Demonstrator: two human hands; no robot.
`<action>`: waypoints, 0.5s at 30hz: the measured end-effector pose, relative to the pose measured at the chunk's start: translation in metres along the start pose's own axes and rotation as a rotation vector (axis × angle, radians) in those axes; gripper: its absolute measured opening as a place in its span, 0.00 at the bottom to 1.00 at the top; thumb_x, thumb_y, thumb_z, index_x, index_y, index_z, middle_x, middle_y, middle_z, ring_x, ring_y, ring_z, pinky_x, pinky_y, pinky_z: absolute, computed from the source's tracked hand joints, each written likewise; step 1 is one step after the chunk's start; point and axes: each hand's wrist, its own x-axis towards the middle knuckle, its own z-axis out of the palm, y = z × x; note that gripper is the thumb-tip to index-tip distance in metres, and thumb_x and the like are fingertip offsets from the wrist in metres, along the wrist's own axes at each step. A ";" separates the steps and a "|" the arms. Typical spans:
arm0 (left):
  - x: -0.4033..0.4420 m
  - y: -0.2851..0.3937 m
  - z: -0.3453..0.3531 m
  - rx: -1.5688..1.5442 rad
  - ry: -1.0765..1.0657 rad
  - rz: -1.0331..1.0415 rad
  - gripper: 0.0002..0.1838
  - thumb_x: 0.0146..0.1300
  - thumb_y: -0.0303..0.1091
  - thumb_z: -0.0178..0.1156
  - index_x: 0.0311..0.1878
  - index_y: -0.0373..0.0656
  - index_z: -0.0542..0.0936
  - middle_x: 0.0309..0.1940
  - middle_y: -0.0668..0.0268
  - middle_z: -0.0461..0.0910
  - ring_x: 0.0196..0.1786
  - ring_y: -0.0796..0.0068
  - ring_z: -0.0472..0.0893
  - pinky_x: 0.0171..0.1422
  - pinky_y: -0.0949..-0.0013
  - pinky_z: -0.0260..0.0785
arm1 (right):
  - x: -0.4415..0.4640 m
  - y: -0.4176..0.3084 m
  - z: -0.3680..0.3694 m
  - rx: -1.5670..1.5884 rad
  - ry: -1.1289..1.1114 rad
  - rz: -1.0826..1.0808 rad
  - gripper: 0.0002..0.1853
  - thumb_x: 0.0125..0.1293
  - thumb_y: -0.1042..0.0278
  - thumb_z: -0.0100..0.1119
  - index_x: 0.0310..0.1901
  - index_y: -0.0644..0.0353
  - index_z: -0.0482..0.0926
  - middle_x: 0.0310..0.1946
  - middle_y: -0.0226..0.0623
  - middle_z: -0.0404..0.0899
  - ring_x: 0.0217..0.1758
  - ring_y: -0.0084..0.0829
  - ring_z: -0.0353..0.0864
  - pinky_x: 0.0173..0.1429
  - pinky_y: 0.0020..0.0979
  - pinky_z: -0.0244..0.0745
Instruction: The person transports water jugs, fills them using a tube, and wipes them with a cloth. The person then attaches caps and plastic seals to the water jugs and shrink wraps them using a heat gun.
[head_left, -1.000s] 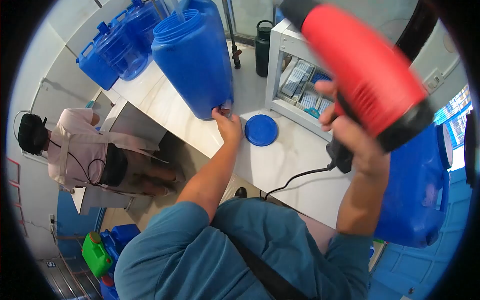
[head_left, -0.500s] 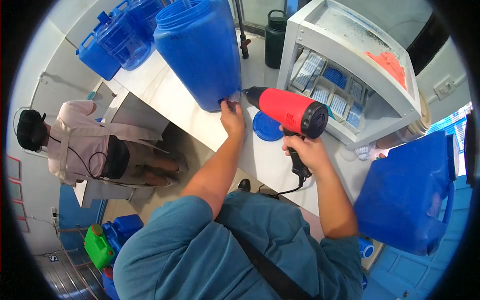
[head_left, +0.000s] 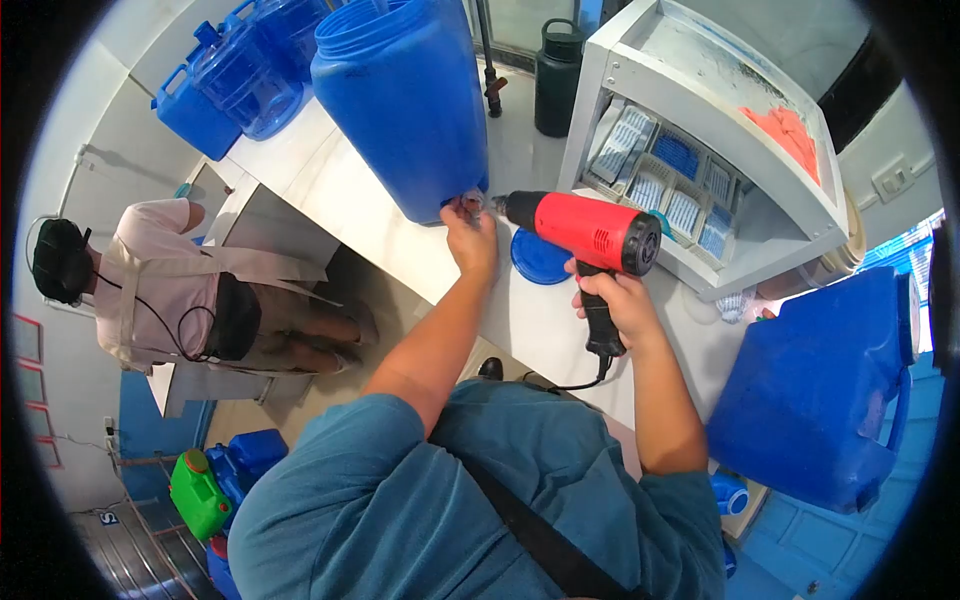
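Observation:
A tall blue plastic container point(head_left: 400, 110), its wide threaded mouth uncovered, stands on the white counter point(head_left: 330, 190). At its lower edge my left hand point(head_left: 472, 245) has its fingers closed around a small clear or whitish piece, too small to name and partly hidden by the fingers. My right hand point(head_left: 618, 305) grips the black handle of a red and black heat gun point(head_left: 580, 228). The gun's nozzle points left, very close to the left fingertips and the small piece. Below the gun, a round blue lid point(head_left: 540, 260) lies flat on the counter.
A white cabinet point(head_left: 690, 260) with baskets of packets stands right of the gun, and a dark green bottle point(head_left: 557, 80) behind it. A large blue jug point(head_left: 810, 390) is at right. Blue water jugs point(head_left: 250, 90) stand at the far left; another person point(head_left: 170, 270) is beyond.
The heat gun has tilted slightly, its nozzle now lower and level with the left fingertips. My left fingers have shifted a little, showing more of the clear piece. The whole view has moved slightly.

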 end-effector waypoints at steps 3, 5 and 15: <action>0.004 -0.012 -0.003 -0.062 -0.079 0.021 0.27 0.59 0.20 0.54 0.62 0.33 0.60 0.57 0.42 0.75 0.65 0.51 0.76 0.68 0.61 0.65 | 0.000 0.009 0.003 0.034 -0.033 -0.021 0.17 0.61 0.70 0.61 0.52 0.64 0.79 0.41 0.36 0.81 0.33 0.27 0.82 0.35 0.30 0.81; 0.001 -0.004 -0.011 0.011 -0.120 -0.046 0.25 0.58 0.18 0.51 0.59 0.33 0.60 0.56 0.43 0.74 0.64 0.52 0.76 0.68 0.62 0.65 | 0.002 0.013 0.001 0.061 -0.019 -0.015 0.17 0.61 0.69 0.60 0.52 0.65 0.79 0.40 0.35 0.81 0.33 0.27 0.82 0.35 0.30 0.81; 0.009 -0.040 -0.005 -0.099 -0.130 -0.089 0.22 0.56 0.14 0.49 0.54 0.36 0.59 0.47 0.52 0.74 0.56 0.60 0.79 0.65 0.67 0.67 | 0.007 0.023 0.008 0.116 -0.037 -0.023 0.18 0.61 0.70 0.58 0.52 0.65 0.78 0.44 0.37 0.81 0.33 0.28 0.82 0.35 0.31 0.81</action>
